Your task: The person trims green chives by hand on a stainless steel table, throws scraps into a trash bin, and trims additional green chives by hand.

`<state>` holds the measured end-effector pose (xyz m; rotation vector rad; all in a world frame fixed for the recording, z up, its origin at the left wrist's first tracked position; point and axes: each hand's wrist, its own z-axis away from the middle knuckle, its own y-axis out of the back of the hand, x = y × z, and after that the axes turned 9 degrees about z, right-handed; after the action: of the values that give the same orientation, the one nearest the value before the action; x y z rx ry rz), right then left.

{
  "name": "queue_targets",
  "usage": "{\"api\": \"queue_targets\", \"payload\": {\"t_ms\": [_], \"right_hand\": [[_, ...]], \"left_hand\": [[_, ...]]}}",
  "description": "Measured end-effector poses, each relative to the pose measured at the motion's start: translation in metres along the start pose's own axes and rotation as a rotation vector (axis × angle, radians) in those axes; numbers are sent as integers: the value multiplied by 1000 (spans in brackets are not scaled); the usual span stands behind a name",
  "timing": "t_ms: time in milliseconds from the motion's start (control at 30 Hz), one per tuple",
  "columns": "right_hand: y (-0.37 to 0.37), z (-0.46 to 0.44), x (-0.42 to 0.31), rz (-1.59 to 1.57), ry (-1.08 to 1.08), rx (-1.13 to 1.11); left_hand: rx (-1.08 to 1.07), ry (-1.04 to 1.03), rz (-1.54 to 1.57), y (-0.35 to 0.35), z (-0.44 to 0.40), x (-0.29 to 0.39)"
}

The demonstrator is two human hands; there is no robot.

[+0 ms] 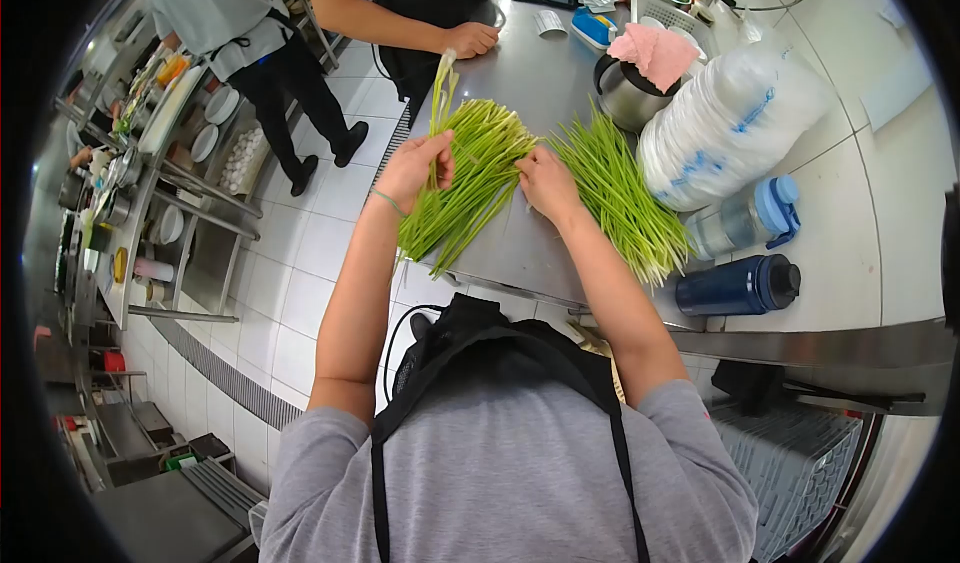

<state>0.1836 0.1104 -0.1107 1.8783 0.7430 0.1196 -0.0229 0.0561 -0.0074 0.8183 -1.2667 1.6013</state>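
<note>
On the steel table [555,78] lie two heaps of long green stalks. My left hand [425,168] is closed around a few pale-tipped stalks [441,93], held upright at the left edge of the left heap [465,178]. At that heap's right side, my right hand [548,181] has its fingers pinched together at the stalk ends; what they hold, if anything, is too small to tell. To the right of my right hand, the second heap [625,193] lies slanted towards the table's near edge.
Behind the right heap stand a metal jug [630,98] with a pink cloth [655,55] and wrapped white containers [720,128]. Two bottles [740,285] lie at the right. A co-worker's hand [470,40] rests at the table's left edge; another person [230,33] stands farther left.
</note>
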Motion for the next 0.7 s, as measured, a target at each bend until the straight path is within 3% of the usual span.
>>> {"api": "queue_targets", "payload": {"t_ms": [167, 300, 367, 433, 633, 700], "right_hand": [[14, -2, 2, -45, 71, -56], [47, 0, -3, -257, 73, -122], [63, 1, -5, -318, 77, -98], [79, 3, -7, -376, 76, -69], [105, 11, -2, -556, -172, -77], [95, 13, 8, -873, -305, -14]], "left_hand": [[-11, 103, 52, 0, -4, -22], [27, 21, -216, -14, -9, -31], [-73, -206, -199, -16, -21, -46], [-147, -181, -339, -26, -20, -43], [-214, -63, -702, -42, -20, -33], [-230, -63, -736, -47, -18, -31]]}}
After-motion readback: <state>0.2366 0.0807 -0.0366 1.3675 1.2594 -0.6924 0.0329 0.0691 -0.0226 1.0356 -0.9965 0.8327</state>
